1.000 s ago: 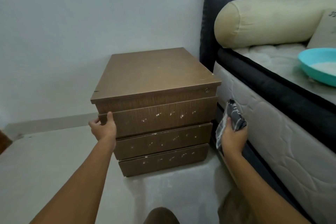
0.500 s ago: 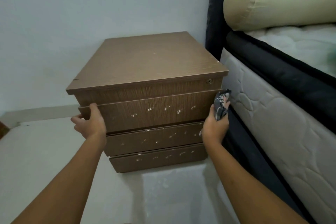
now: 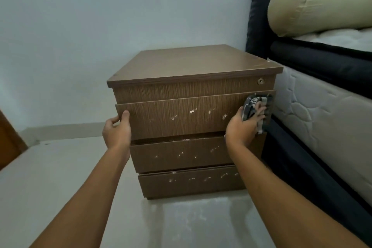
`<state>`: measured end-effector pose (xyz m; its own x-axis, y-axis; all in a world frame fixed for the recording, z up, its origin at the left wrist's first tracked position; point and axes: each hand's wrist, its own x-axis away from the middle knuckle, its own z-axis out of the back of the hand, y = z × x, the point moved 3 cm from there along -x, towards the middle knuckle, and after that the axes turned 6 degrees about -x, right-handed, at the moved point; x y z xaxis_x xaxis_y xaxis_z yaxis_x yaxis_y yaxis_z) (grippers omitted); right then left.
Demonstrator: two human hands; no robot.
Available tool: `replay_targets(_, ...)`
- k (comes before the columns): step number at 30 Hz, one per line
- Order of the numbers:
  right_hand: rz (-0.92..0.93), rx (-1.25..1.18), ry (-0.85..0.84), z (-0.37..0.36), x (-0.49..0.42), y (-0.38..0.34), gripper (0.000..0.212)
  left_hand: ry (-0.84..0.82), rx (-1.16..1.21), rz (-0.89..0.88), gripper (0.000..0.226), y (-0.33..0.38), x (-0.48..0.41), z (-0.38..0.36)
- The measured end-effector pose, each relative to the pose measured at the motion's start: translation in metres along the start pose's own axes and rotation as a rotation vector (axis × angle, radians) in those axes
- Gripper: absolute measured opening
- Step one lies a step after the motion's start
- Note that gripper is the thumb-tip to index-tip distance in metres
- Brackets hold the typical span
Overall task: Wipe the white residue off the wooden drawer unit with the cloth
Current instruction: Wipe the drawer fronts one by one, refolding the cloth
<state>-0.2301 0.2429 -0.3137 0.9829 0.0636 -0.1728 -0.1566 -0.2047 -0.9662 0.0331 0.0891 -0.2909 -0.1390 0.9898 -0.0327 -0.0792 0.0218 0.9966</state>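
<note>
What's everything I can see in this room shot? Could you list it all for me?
drawer unit: one, brown wood, on the floor by the bed; three drawer fronts
white residue: specks, white, across all three drawer fronts
keyhole: one, metal, top right of the unit's front
cloth: one, dark and light checked, pressed on the top drawer's right end
bed: one, dark frame with pale quilted mattress, right
bolster pillow: one, cream, on the bed
wall: pale blue, behind
floor: pale grey
left hand: holding the top drawer's left edge
right hand: holding the cloth

drawer unit point(image 3: 193, 119) left of bed point(image 3: 322, 110)
</note>
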Motion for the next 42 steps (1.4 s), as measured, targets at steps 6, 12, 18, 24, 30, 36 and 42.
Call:
replay_targets(6,0.125,0.084,-0.114,-0.031,0.042,-0.009,0.068,-0.056,-0.136,-0.11,0.031,-0.005,-0.018,0.016)
replay_targets(12,0.194,0.074,-0.243,-0.066,0.089,-0.004,0.074,-0.13,-0.178,-0.14,0.027,-0.008,-0.029,0.022)
replay_targets(18,0.28,0.111,-0.411,-0.095,0.14,0.003,0.081,-0.165,-0.178,-0.14,0.029,-0.007,-0.034,0.027)
replay_targets(24,0.303,0.128,-0.596,-0.124,0.191,0.004,0.084,-0.293,-0.218,-0.113,0.037,0.008,-0.036,0.036)
replay_targets(30,0.277,0.11,-0.781,-0.145,0.233,0.004,0.088,-0.413,-0.271,-0.172,0.063,0.018,-0.044,0.047)
replay_targets(36,0.225,0.013,-0.953,-0.158,0.263,0.003,0.087,-0.571,-0.179,-0.062,0.092,0.011,-0.058,0.054)
replay_targets(42,0.237,-0.028,-1.088,-0.154,0.267,-0.003,0.078,-0.553,0.089,0.005,0.083,0.01,-0.06,0.058)
